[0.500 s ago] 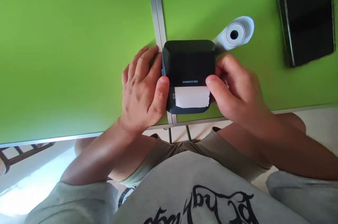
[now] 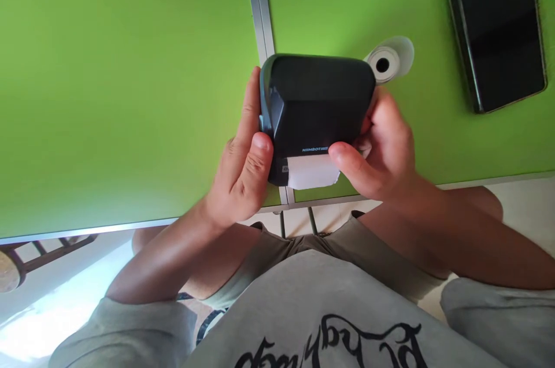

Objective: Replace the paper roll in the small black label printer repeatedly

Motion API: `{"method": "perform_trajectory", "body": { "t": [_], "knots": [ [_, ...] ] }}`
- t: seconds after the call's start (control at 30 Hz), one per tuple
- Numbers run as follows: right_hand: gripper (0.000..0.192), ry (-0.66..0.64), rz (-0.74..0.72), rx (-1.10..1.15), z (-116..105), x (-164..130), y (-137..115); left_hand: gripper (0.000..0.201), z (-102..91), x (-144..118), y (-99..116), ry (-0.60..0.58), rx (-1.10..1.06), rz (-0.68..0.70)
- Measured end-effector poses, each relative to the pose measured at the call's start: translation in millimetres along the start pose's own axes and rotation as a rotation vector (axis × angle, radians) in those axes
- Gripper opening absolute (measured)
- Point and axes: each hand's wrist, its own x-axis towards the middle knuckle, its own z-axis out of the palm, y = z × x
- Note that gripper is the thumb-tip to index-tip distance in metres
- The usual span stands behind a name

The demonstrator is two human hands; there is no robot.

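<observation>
A small black label printer (image 2: 321, 108) marked NIIMBOT is held between both hands, tilted and seemingly raised off the green table. White label paper (image 2: 313, 172) sticks out of its slot on the side nearest my body. My left hand (image 2: 240, 166) grips the printer's left side, thumb on the near corner and a finger along the edge. My right hand (image 2: 385, 151) is closed round the right side, its thumb at the front edge by the paper; its other fingers are partly hidden. Just behind the printer's far right corner stands a white paper roll (image 2: 385, 63) with a loose end.
A dark tablet-like device (image 2: 500, 33) in a case lies at the far right of the green table (image 2: 130, 79). A metal seam (image 2: 260, 10) runs across the table under the printer. The table's near edge passes just below my hands.
The printer has been lifted and tilted, its far side now higher and its left side showing. Both hands moved with it, and my left fingers now wrap its side instead of lying beside it.
</observation>
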Motion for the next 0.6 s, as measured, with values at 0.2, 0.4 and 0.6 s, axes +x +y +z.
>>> {"method": "perform_trajectory", "body": {
  "t": [0.2,0.4,0.6],
  "knots": [
    [0.036,-0.04,-0.061,0.073,2,4,2,0.049,9.3,3,-6,0.009,-0.416,-0.063],
    [0.043,-0.051,0.026,-0.005,6,8,-3,0.037,12.3,8,-3,0.109,-0.593,-0.242],
    [0.051,-0.049,0.039,0.032,8,10,-3,0.045,10.9,11,0,0.123,-0.521,-0.264]
  ]
}}
